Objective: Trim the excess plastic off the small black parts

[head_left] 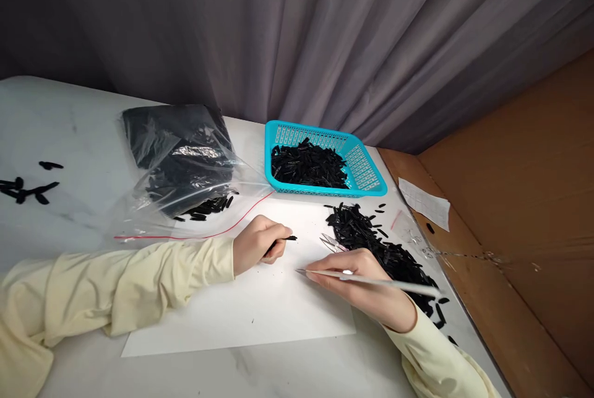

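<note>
My left hand (260,242) is closed in a pinch around a thin black strip (291,238), whose end sticks out past the fingertips. It is held over a white sheet of paper (232,317). My right hand (357,277) grips slim, pale tweezers (390,283), their pointed tip directed left towards the left hand but apart from it. Just beyond the right hand lies a pair of small scissors (333,243) with parted blades; fingers partly hide its handles. A long heap of black strips (394,255) spreads beside and behind the right hand.
A blue plastic basket (371,190) holding black strips stands at the back. Left of it lies a clear zip bag (185,156) with dark contents and a red seal line. Loose black pieces (34,190) lie far left. Cardboard (510,249) and a paper slip (424,200) are at right.
</note>
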Demonstrator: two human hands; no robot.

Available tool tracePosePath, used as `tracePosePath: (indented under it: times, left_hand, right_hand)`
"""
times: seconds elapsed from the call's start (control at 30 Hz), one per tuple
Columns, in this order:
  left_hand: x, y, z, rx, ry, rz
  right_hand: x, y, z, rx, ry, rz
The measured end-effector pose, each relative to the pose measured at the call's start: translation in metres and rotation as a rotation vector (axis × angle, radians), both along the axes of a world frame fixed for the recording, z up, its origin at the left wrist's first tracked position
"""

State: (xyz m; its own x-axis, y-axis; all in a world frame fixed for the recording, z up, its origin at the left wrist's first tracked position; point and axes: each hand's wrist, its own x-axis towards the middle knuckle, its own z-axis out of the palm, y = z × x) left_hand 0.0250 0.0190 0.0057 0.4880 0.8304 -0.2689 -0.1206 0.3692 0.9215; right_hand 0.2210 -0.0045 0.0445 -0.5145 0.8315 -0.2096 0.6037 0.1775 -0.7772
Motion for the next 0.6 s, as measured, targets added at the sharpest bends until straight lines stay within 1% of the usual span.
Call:
tracePosePath:
  times: [0.07,0.13,0.2,0.27,0.5,0.6]
  left_hand:
    - [0.0,0.0,0.0,0.001,-0.001,0.003]
    - [0.0,0.0,-0.002,0.004,-0.001,0.007]
    - [0.0,0.0,-0.003,0.007,0.0,0.007]
    - [0.0,0.0,-0.004,0.009,0.004,0.007]
    - [0.001,0.0,-0.006,0.015,0.007,0.013]
    - [0.001,-0.001,-0.007,0.02,0.006,0.021]
  right_hand:
    - [-0.003,0.0,0.01,0.095,0.032,-0.032]
    - [-0.008,-0.001,0.017,0.167,0.107,-0.131]
    - [-0.014,-0.003,0.019,0.2,0.189,-0.226]
    - [-0.019,-0.003,0.019,0.2,0.248,-0.274]
    - [-0.026,0.0,0.014,0.118,0.28,-0.3]
    - [-0.027,0.0,0.012,0.113,0.276,-0.289]
